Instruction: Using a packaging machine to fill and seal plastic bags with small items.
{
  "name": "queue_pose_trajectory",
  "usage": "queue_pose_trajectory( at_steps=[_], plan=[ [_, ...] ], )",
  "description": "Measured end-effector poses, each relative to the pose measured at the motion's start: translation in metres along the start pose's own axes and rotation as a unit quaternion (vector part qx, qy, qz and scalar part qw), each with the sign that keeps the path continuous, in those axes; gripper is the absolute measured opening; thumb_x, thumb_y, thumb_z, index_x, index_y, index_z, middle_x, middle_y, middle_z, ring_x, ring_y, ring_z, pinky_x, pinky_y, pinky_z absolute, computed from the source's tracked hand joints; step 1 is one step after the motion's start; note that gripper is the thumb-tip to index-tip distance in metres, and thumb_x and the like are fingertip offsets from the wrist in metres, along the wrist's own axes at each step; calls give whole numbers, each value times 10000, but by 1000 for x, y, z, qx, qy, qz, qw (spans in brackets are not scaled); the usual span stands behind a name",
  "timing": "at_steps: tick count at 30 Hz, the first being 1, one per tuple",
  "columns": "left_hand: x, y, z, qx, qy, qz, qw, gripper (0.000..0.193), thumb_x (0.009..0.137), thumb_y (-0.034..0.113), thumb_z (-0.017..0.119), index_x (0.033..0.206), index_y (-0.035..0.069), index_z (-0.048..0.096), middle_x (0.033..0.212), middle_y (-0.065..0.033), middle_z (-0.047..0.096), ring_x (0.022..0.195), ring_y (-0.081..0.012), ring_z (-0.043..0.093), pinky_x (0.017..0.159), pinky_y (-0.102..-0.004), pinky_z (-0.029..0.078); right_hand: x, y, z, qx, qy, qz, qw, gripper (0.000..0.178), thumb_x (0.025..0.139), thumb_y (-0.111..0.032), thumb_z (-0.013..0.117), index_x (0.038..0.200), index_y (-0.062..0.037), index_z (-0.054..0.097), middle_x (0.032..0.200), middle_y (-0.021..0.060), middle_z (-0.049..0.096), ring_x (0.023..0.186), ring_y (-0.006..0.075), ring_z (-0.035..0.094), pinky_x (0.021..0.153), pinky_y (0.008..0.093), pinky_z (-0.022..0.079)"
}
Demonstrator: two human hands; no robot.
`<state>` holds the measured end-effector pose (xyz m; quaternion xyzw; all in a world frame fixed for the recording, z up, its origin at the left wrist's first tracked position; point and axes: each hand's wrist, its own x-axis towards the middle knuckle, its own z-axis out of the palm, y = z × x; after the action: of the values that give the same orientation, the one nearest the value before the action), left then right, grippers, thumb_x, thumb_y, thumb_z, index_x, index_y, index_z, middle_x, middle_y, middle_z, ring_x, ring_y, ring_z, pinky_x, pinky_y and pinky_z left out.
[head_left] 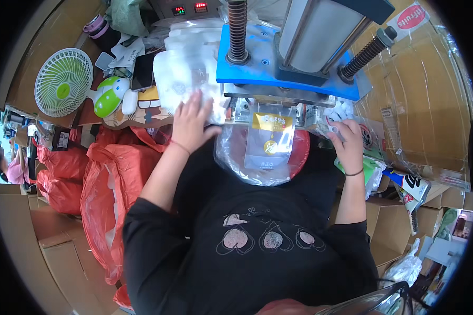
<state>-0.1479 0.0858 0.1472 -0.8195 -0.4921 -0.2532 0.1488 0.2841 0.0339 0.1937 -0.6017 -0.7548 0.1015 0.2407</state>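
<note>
My left hand (192,121) has its fingers apart and lies at the near edge of a stack of white, semi-clear pouches (178,73); motion blurs the fingertips. A grey pouch with a gold band (269,144) hangs down from the front of a blue press (294,79), its top edge under the press head. Behind its lower part is a round red tub lined with clear plastic (231,163), at my lap. My right hand (348,139) is at the press's right side, fingers curled toward the thumb beside small white pieces (341,110). What its fingertips hold is too small to make out.
A green-and-white fan (64,84), a dark phone (143,71) and a purple-lidded cup (97,29) stand left on the bench. Red plastic bags (110,184) fill the space below. Cardboard (420,100) walls the right side; a control box (189,8) sits behind.
</note>
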Motion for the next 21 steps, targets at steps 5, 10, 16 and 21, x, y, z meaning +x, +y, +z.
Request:
queue_pose_trajectory(
  at_steps=[5,10,16,21],
  plan=[
    [-32,6,16,-282,-16,-167,945,341,859,72,705,1197,43,672,991,-124,718,913,-269,697,791,-343,534,5,-43,18,101,91,-55,989,213,962,-176,635,1109,-23,652,997,156,651,866,322,627,790,369,498],
    [-18,52,-10,-541,-134,-277,783,127,886,73,713,992,9,744,805,-50,725,767,-126,673,709,-261,513,22,-94,28,197,-25,-130,971,183,974,-171,612,1063,-18,655,960,150,658,847,313,631,781,361,500],
    [-7,97,-19,-616,-269,-278,687,200,935,202,735,969,5,752,829,-20,735,739,-59,636,683,-227,501,47,-125,28,263,-39,-111,958,172,993,-177,576,1007,-19,643,921,137,671,858,308,636,783,373,501],
    [-15,127,-12,-765,-302,-327,466,195,961,175,706,1069,14,722,923,-59,742,808,-85,673,709,-245,537,46,-99,17,139,-51,-180,972,186,995,-192,577,1009,-21,648,917,134,671,858,312,632,792,382,499]
  ],
)
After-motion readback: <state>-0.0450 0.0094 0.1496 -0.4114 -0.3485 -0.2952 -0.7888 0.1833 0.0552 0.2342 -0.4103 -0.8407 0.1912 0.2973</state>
